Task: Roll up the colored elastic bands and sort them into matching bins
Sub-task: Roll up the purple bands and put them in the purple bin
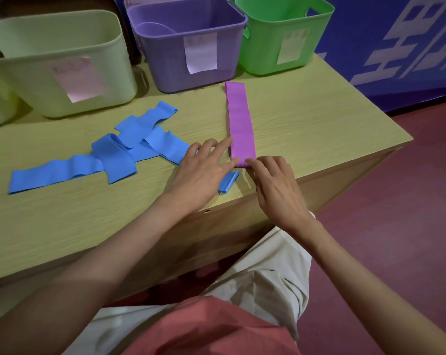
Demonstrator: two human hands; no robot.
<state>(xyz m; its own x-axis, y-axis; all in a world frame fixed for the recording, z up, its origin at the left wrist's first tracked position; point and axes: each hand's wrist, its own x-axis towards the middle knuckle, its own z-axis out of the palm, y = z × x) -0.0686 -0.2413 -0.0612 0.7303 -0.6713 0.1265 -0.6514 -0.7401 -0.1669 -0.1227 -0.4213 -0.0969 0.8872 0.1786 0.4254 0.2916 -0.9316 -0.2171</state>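
Flat on the pale wooden counter (306, 119), a purple elastic band (239, 121) is laid out lengthwise, its far end just in front of the purple bin (165, 60) and its near end close to the counter's front edge. That near end is met by both hands. The left hand (204, 172) is spread palm down, its fingers (225, 144) straight and fanned, with the fingertips touching the band's left edge; nothing is gripped by it. The right hand (278, 188) is placed at the band's near end, its fingers (255, 163) bent down onto the end; whether the edge is pinched or only pressed cannot be told.

To the left of the hands, several blue elastic bands (109, 157) are left unrolled in a loose, overlapping pile, one of them folded over on itself. The end of one blue band (229, 180) is seen jutting out from under the left hand.

Along the back of the counter three bins are lined up: a pale yellow-green bin (50, 65) at the left, the purple bin in the middle and a green bin (280, 34) at the right, each with a paper label stuck to its front. Inside the purple bin, a curved purple strip can be seen against the bottom. Beyond the counter, a dark red floor (408, 201) and a blue wall panel (395, 47) with white markings are visible.
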